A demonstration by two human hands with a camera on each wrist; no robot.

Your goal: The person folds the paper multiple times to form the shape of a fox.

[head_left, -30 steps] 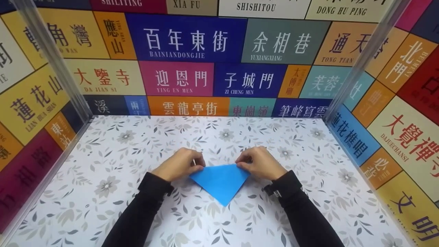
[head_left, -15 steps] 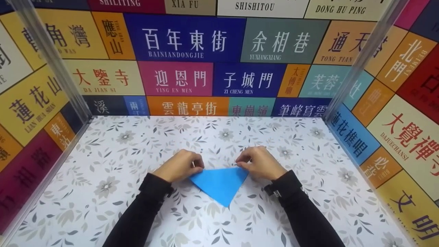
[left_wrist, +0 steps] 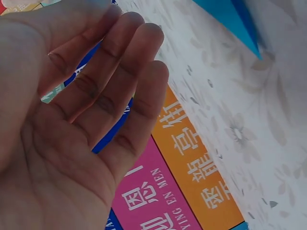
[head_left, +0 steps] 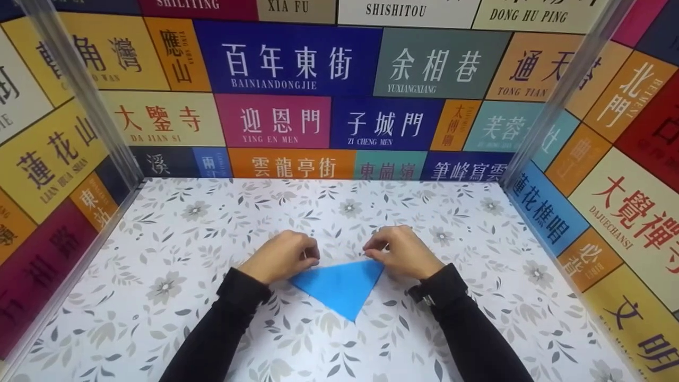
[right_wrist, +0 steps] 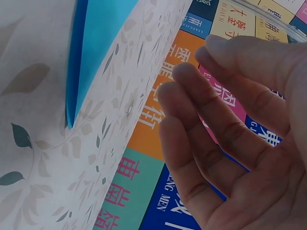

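Note:
A folded triangle of blue paper (head_left: 339,289) lies on the table between my hands in the head view, one point toward me. My left hand (head_left: 284,257) is at its upper left, overlapping that corner. Over the upper right corner stands my right hand (head_left: 406,252), thumb and forefinger tips close together. The left wrist view shows loosely curved fingers (left_wrist: 144,91) with the blue paper (left_wrist: 230,21) apart from them at the top right. In the right wrist view the fingers (right_wrist: 192,110) also curve loosely, and table shows between them and the paper's layered edge (right_wrist: 91,52).
The table (head_left: 175,329) has a white cover with grey flowers and leaves. Colourful panels with Chinese lettering form the back wall (head_left: 286,58) and both side walls. Clear corner strips (head_left: 562,90) run up where the walls meet. Black sleeves (head_left: 212,334) cover both arms.
The paper has turned slightly: its near point has moved right and its left side has dropped a little. My left thumb and forefinger now sit just above its edge. My right hand has barely moved.

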